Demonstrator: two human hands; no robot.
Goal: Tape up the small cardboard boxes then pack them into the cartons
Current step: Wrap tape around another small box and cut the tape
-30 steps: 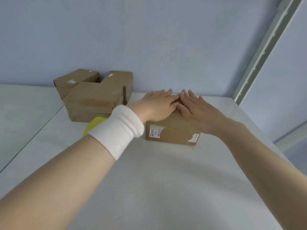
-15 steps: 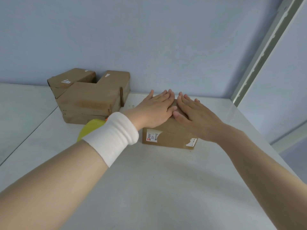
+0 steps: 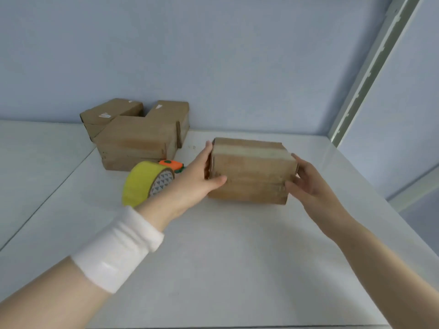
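Head view: a small box point(image 3: 249, 172) of brown cardboard is gripped between both hands near the middle of the white desk point(image 3: 225, 257), a little toward its far right part. The left hand point(image 3: 197, 179) is set against the box's left end, with the fingers point(image 3: 209, 148) laid up along that end and the thumb hooked round onto the near face. The right hand point(image 3: 306, 184) is closed on the right end, its fingers point(image 3: 293, 184) curled round the near corner. A pale tape strip point(image 3: 249, 151) is seen running across the top of the box from end to end. Whether the box rests on the desk or is raised slightly off it cannot be told.

A white wristband point(image 3: 118, 248) is worn on the left forearm. Just left of the left hand, a yellow roll of tape point(image 3: 142, 184) is stood on its edge on the desk, its core facing right, and part of it is hidden by the left wrist. A small orange and green tool point(image 3: 172, 165) is seen just behind the roll; its kind cannot be made out.

Farther back on the left, a stack of boxes point(image 3: 135, 138) in the same brown cardboard is placed close to the pale blue wall point(image 3: 213, 55), well apart from the box in the hands. A light metal rail point(image 3: 370, 67) is seen running up at the right behind the desk's far corner.
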